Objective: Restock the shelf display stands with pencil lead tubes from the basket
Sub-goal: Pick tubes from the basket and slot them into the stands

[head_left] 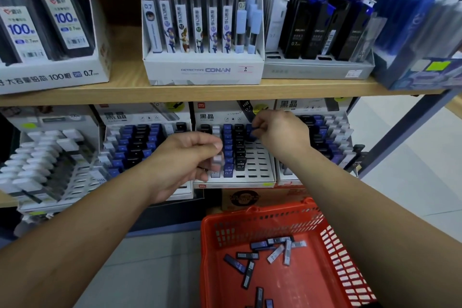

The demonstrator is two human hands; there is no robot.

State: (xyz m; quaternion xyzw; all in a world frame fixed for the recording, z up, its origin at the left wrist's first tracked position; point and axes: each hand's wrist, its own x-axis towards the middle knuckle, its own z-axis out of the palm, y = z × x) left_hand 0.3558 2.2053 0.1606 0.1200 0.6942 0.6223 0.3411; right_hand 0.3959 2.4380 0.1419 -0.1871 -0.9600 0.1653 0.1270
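Pencil lead tubes (260, 245), about ten, lie in one red basket (212, 245).
At one display stand (260, 165), the left hand (185, 160) grips pale tubes (217, 161); the right hand (280, 132) pinches one blue tube (253, 131).

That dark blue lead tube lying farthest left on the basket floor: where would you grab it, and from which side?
Pinch the dark blue lead tube across its long edges, near the middle, coming straight down. It lies flat and slanted on the floor of the red basket, whose walls block a sideways approach. Bare floor flanks its middle; a black tube sits near its lower end.
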